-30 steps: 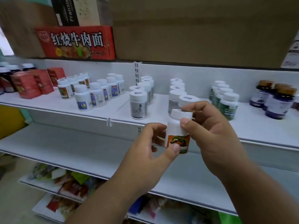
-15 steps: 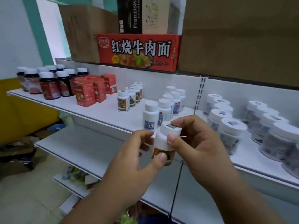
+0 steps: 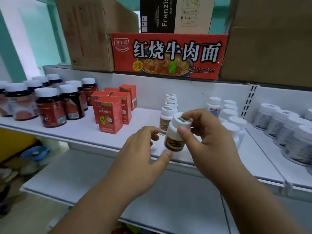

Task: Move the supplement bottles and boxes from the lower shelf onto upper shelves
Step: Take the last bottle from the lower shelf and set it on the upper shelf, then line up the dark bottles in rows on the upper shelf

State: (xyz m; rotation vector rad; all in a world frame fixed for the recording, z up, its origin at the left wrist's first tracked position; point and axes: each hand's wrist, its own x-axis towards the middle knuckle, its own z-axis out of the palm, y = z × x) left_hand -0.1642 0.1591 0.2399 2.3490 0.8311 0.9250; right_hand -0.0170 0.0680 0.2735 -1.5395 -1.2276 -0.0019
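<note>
A small white supplement bottle (image 3: 175,132) with an orange label hangs tilted in front of the upper shelf (image 3: 81,130). My right hand (image 3: 211,141) grips it round the cap and shoulder. My left hand (image 3: 141,152) sits just to its left: the thumb touches the bottle's bottom edge, and the loosely curled fingers stay a little apart from it. Behind the bottle stands a row of matching white bottles (image 3: 167,110). The bare lower shelf (image 3: 84,179) lies beneath my arms.
On the upper shelf stand dark bottles with white caps (image 3: 50,107) at the left, red boxes (image 3: 108,115), more white bottles (image 3: 231,119) and large white jars (image 3: 287,125) at the right. A red noodle carton (image 3: 168,54) and brown cartons sit on top.
My view and both hands have shifted left along the shelf with the bottle, now in front of the matching row. My left fingers have come off the bottle; only the thumb still touches it.
</note>
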